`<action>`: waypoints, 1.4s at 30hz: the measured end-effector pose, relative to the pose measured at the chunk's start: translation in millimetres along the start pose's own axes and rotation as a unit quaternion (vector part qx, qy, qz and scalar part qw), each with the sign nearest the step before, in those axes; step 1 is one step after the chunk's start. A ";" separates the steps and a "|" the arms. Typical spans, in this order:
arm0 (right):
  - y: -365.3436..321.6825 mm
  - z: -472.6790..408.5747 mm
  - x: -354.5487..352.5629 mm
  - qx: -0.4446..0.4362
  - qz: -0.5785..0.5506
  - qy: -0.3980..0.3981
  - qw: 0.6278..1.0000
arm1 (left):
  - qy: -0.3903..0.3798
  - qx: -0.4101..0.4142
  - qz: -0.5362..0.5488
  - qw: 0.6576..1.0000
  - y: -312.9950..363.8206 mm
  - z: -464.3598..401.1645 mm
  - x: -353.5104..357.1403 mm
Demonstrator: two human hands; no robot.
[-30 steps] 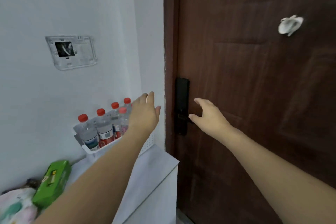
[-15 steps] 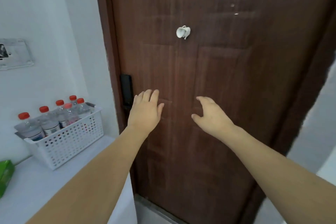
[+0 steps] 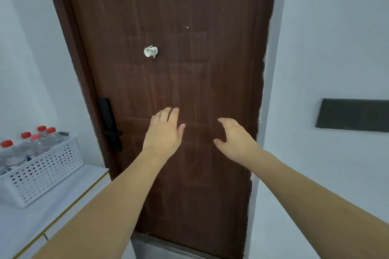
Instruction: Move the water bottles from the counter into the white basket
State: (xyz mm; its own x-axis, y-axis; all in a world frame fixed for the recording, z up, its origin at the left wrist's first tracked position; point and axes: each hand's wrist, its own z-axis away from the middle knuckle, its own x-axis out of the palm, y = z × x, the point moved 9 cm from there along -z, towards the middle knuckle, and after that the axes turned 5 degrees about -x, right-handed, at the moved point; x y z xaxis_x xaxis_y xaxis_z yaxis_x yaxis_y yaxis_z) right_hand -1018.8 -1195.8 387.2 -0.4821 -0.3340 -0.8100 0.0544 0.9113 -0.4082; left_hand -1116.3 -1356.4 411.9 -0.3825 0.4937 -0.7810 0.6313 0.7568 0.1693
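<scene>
Head view. The left hand (image 3: 163, 134) is at frame centre, extended forward with the back of the hand toward the camera. Its fingers lie flat and close together, the thumb spread to the right. It holds nothing. The right hand (image 3: 235, 140) is at 3 o'clock of the left hand, apart from it. Its fingers are spread and loosely curved, the thumb pointing toward the left hand. It holds nothing. Both forearms are bare and enter from the lower frame edge.

Both hands are in front of a dark brown door (image 3: 179, 17). Whether either hand touches the door surface cannot be determined. A black lock handle (image 3: 109, 125) is mounted on the door at 9 o'clock of the left hand. A small white object (image 3: 150, 51) is fixed to the door at 12 o'clock of the left hand.

The white basket (image 3: 42, 169) stands on a white counter (image 3: 23, 225) at 9 o'clock of the frame, well apart from both hands. The water bottles (image 3: 35, 145) stand upright inside the basket, red caps above the rim. Five caps are visible. The visible counter surface around the basket carries no bottle.

A dark rectangular panel (image 3: 353, 114) is mounted on the wall at 3 o'clock of the frame.
</scene>
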 end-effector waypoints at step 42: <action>391.6 428.1 -362.5 0.060 -0.019 -0.052 0.997 | -0.078 0.013 0.022 0.997 638.4 237.7 23.8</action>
State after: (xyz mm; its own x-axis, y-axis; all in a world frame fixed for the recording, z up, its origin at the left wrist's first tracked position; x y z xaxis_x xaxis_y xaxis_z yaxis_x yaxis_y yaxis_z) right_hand -448.4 -821.1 340.6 -0.3928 -0.3961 -0.8299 0.1447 0.8646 -0.4812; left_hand -562.0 -963.3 358.6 -0.2456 0.4515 -0.8578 0.6630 0.7238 0.1912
